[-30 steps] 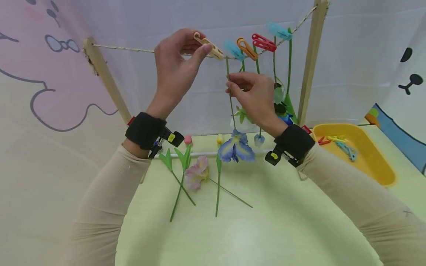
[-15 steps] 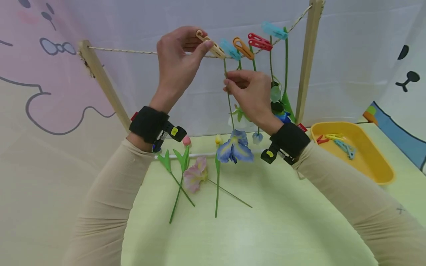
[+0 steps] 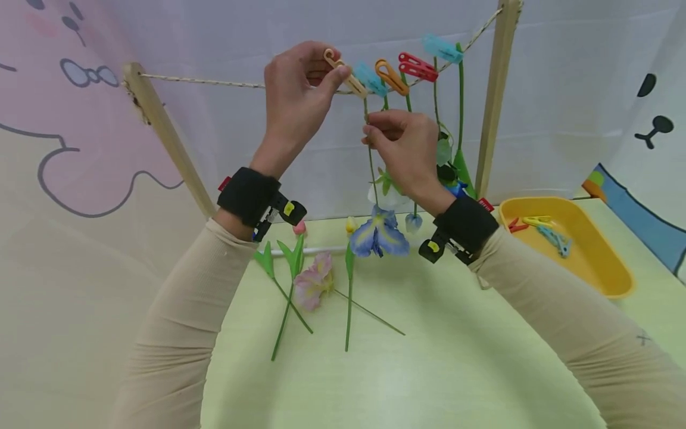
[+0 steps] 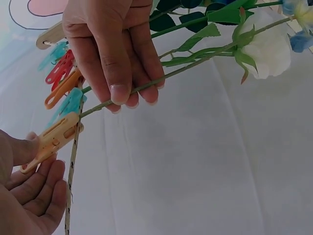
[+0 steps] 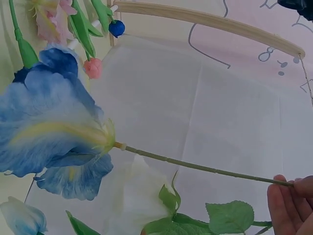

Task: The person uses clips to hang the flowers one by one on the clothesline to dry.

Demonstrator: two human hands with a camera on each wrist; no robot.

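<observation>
your left hand [image 3: 297,89] squeezes the tan peg [image 3: 345,74] open at the rope [image 3: 203,80]. your right hand [image 3: 404,149] pinches the blue flower's stem [image 3: 371,161] just under the rope. if the peg snaps past the thin stem, the flower may drop.

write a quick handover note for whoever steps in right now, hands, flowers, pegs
Left hand pinches the beige peg at the rope.
Right hand pinches the blue flower's stem just under that peg; the bloom hangs head down.
Done: four pegs already hold stems on the rope's right part.
Left: whether the beige peg grips the stem yet, I cannot tell. Three flowers lie on the table; spare pegs wait in the yellow tray.
</observation>
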